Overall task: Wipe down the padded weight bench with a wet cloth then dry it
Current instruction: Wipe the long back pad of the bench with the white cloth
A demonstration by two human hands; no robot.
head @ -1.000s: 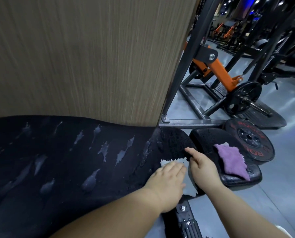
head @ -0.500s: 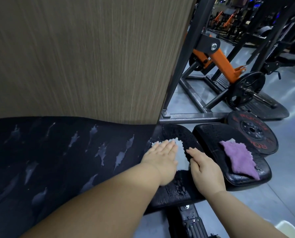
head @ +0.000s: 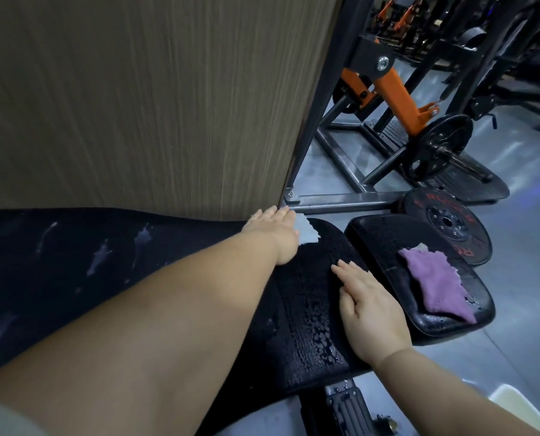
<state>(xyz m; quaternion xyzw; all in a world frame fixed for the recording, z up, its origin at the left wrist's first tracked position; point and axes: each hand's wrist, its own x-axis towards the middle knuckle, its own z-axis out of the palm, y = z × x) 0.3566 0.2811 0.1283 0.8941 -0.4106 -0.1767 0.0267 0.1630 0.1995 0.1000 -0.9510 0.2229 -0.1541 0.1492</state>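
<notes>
Pressing cloth [head: 307,233], seemingly, at bench [head: 309,297] edge

The left hand [head: 275,234] has pushed the white cloth [head: 306,232] across the bench pad [head: 309,309], from the near edge one second ago to the far edge now, where the fingertips almost reach the wooden wall [head: 168,121]. The cloth was touching the fingers of the right hand [head: 372,313] at the start; now it is well apart from that hand, and only a small corner of it shows beside the left hand. Where the cloth has passed, the pad now shows a strip of water drops [head: 312,338] down to its near edge.
</notes>
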